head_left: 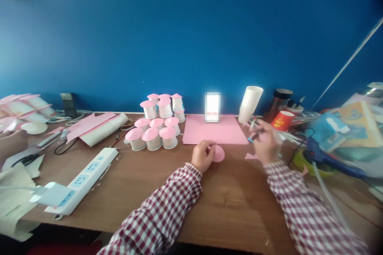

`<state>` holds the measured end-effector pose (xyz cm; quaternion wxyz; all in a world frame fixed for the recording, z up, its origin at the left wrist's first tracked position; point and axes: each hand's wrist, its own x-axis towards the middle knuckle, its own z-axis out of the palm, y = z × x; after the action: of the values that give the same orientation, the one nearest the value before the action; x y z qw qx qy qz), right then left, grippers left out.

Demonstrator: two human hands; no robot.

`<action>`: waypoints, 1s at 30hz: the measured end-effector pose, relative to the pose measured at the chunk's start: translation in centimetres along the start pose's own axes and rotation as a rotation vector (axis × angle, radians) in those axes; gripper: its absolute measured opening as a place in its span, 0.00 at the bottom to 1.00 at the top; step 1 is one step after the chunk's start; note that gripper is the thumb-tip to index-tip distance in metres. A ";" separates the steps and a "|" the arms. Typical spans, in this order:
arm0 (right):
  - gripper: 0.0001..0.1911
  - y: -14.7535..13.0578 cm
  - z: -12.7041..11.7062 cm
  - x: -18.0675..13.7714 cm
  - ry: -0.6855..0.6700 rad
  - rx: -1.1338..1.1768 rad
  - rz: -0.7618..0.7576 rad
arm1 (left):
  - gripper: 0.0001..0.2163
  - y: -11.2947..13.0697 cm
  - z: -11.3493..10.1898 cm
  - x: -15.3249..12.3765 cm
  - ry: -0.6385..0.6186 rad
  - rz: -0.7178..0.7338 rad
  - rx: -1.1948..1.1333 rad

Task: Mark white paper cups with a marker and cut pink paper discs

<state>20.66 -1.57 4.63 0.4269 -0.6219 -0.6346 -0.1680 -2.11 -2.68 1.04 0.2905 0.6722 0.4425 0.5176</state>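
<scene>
A small pink paper disc [219, 153] is pinched by my left hand [204, 154], low over the brown table. My right hand [267, 143] is blurred, its fingers curled around something dark and slim that I cannot make out. Pink paper scraps [252, 156] lie just beside it. Behind both hands, a stack of pink paper sheets [214, 131] rests on the table. To the left stand several white paper cups with pink cone tops [150, 134], some in a second tier.
A tilted stack of white cups [250, 103] stands at the back, near a red cup [282, 121] and a dark jar [279, 101]. A blue glue gun [335, 159] lies right. Left are a power strip [89, 175] and another person's hand [13, 141].
</scene>
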 end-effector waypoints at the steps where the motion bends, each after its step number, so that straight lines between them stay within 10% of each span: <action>1: 0.18 -0.9 0.4 -0.6 -0.004 0.051 -0.114 | 0.11 0.1 0.1 0.0 -0.031 -0.064 -0.102; 7: 0.18 -5.2 1.2 -3.1 -0.065 0.273 -0.734 | 0.23 0.8 -0.1 0.5 -0.249 -0.652 -0.992; 17: 0.24 -6.0 1.3 -3.4 -0.101 0.237 -0.784 | 0.12 1.3 -0.4 0.6 -0.177 -0.608 -1.014; 23: 0.25 -6.6 0.7 -4.3 -0.154 0.433 -0.380 | 0.10 0.4 -1.6 1.4 0.038 -0.634 -1.010; 30: 0.19 -8.1 -0.2 -5.5 -0.696 0.925 0.230 | 0.08 0.0 -2.6 2.2 0.186 -0.693 -1.041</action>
<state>12.44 -6.67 3.17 0.4358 -0.4546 -0.6732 0.3876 -4.45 -0.91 2.75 0.6904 0.2127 0.3484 0.5972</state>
